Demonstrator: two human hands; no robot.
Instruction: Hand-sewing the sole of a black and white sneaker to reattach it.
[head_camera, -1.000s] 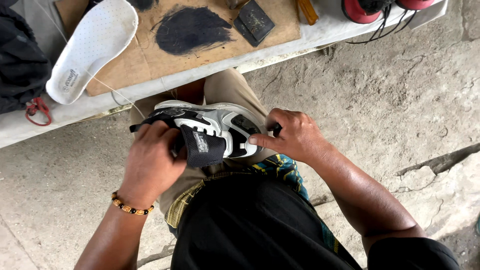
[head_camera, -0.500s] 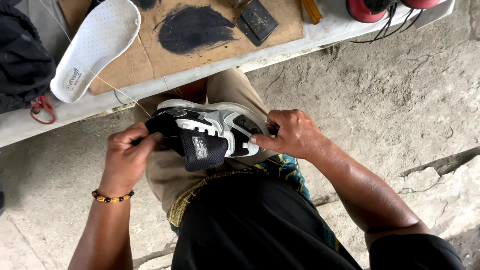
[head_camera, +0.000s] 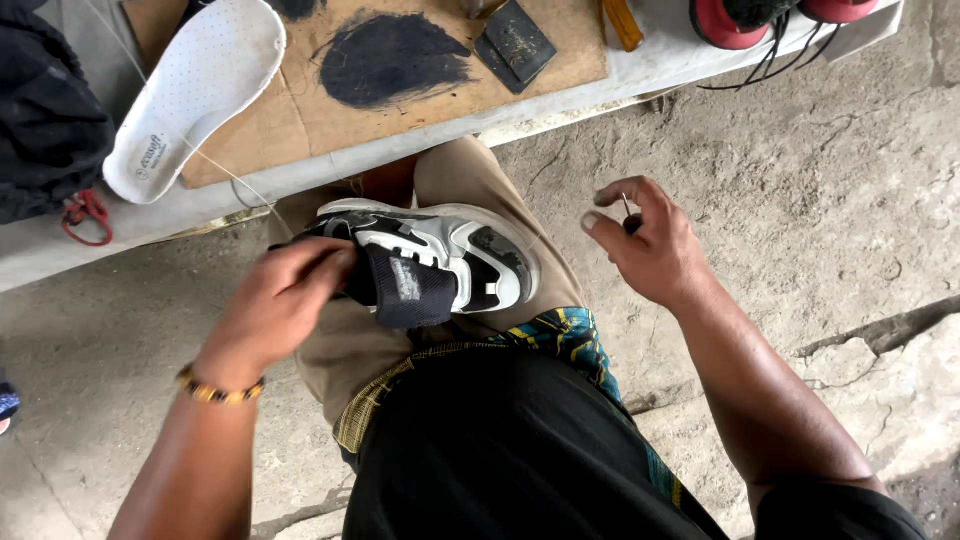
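Sneaker (head_camera: 440, 255) rests on person's thigh, just below bench edge (head_camera: 560, 105); bare concrete floor (head_camera: 800, 200) open to the right. Sneaker white, grey and black, dark tongue folded out. Left hand (head_camera: 285, 300) grips heel end, fingers curled. Right hand (head_camera: 650, 245) clear of shoe, pinching thin needle (head_camera: 628, 208).

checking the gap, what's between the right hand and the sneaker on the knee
In the head view, only tan trouser leg and bare concrete floor lie between the right hand and the sneaker; they are apart.
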